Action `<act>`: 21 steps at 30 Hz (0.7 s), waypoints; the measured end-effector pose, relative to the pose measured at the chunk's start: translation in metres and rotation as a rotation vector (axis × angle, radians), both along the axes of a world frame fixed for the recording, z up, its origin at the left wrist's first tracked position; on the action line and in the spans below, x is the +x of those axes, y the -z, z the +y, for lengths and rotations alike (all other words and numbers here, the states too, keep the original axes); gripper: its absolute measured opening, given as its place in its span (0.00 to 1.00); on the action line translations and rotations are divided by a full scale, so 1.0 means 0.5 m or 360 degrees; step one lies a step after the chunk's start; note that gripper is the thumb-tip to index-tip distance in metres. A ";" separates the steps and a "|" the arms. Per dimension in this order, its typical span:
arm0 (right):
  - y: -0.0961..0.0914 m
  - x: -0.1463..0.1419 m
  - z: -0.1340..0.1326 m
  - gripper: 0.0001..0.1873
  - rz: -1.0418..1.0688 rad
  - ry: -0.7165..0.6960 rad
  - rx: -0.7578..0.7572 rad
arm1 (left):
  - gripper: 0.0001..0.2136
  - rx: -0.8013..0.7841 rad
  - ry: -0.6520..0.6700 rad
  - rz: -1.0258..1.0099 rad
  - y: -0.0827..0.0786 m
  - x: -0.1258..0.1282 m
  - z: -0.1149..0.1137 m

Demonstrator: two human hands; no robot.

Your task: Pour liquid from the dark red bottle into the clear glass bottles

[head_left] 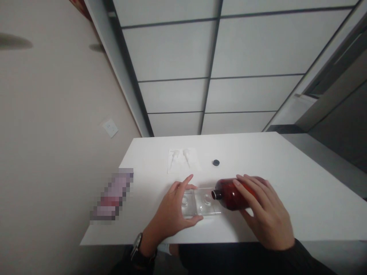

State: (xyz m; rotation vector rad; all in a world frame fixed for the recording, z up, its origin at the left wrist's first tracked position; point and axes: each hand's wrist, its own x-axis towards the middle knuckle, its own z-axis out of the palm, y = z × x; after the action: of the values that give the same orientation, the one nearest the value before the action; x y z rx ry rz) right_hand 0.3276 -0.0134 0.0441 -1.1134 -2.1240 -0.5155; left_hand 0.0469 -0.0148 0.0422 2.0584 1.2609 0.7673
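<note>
My right hand (265, 212) is wrapped around a dark red bottle (231, 194), tipped on its side with its open neck pointing left over a clear plastic tray (202, 204). The tray lies on the white table (286, 172) and has round wells. My left hand (173, 208) rests at the tray's left end, thumb on the near edge and fingers spread along the far side, steadying it. A small black cap (216, 162) lies on the table beyond the bottle.
A clear packet with two plastic droppers (183, 158) lies further back on the table. A blurred-out object (113, 194) sits at the table's left edge. A wall with a socket (110, 127) stands to the left.
</note>
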 end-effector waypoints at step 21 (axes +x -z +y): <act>-0.012 -0.003 -0.001 0.44 -0.0084 0.0000 0.0022 | 0.53 -0.0010 -0.0001 0.0008 -0.003 0.000 0.001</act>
State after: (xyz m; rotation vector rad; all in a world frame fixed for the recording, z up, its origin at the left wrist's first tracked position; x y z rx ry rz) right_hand 0.3262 -0.0141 0.0501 -1.1033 -2.1627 -0.5641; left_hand 0.0469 -0.0143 0.0438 2.0559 1.2653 0.7582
